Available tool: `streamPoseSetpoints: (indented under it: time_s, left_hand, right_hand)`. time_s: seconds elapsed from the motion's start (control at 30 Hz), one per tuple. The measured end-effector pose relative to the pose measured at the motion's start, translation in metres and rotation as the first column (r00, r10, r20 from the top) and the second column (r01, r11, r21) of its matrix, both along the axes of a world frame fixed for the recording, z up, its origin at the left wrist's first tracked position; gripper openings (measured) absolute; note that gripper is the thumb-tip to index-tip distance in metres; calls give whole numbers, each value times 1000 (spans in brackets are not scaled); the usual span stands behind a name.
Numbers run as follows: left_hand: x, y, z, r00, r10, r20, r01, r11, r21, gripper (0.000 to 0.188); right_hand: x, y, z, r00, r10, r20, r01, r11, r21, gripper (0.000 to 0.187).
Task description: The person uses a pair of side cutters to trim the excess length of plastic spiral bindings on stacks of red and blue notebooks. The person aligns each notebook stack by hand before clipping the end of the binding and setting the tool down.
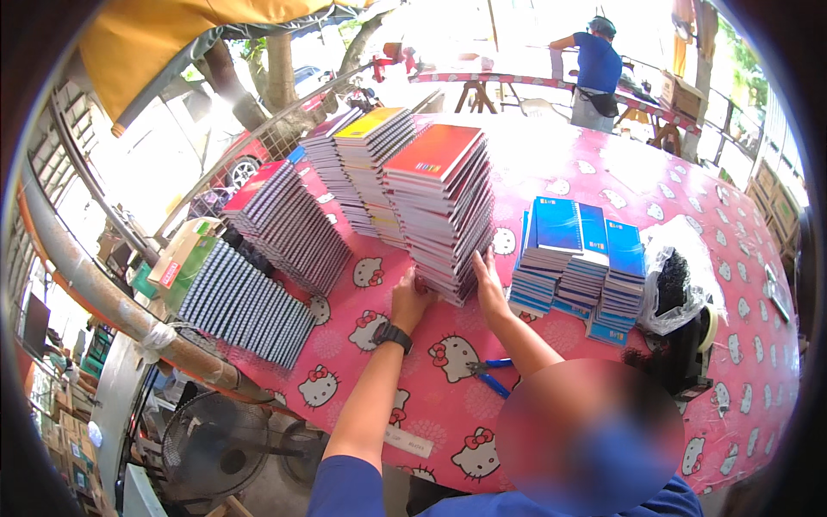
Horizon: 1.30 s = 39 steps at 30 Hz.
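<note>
The right hand (488, 286) is spread nearly flat, fingers straight and pointing up, its palm side against the lower right side of a tall stack of red-covered, spiral-bound paper notebooks (438, 211) at the centre of the frame. The left hand (413, 299), below a dark wristwatch (394, 337), is at the lower left corner of that stack; its fingertips are partly hidden, so I cannot tell whether they grasp the bottom notebooks or only touch them. A strip of the pink, cartoon-cat-printed table cover (748, 234) shows between the red stack and the shorter piles of blue-covered notebooks (579, 250) right of centre, and a wider stretch of it runs toward the upper right. Close behind the stack, at upper centre, stands a pile of yellow-topped notebooks (376, 164); farther left is a crimson-topped pile (284, 226). Blue-handled pliers (494, 376) lie below the right hand, near the right forearm. The table's near edge curves through the lower left. The red stack stands upright with slightly uneven layers, its glossy top cover bearing small multicoloured print, its sides showing pale page edges.
</note>
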State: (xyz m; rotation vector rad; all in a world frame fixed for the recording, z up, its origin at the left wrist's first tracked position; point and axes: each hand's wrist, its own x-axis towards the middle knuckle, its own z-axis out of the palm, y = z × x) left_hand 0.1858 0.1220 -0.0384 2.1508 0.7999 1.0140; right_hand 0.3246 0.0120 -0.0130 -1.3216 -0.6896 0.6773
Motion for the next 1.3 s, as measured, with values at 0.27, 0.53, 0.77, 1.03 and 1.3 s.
streamPoseSetpoints:
  time_s: [0.27,0.53,0.77,1.03,1.3]
  left_hand:
    - [42,28,11,975,224,0,-215,936,277,54]
    - [61,25,18,910,409,61,-411,912,16,85]
    - [56,53,2,946,323,-7,-318,936,153,117]
    - [68,52,0,952,306,-33,-296,941,164,106]
    - [49,60,1,959,184,215,-166,981,-103,94]
  right_hand:
    - [37,53,20,989,45,-144,-40,999,35,79]
    - [60,89,0,978,56,-203,-34,993,113,77]
    - [49,101,8,977,93,-193,-72,991,113,75]
    - [51,102,23,976,148,-160,-138,988,71,72]
    - [37,114,-9,974,96,-204,-91,995,35,83]
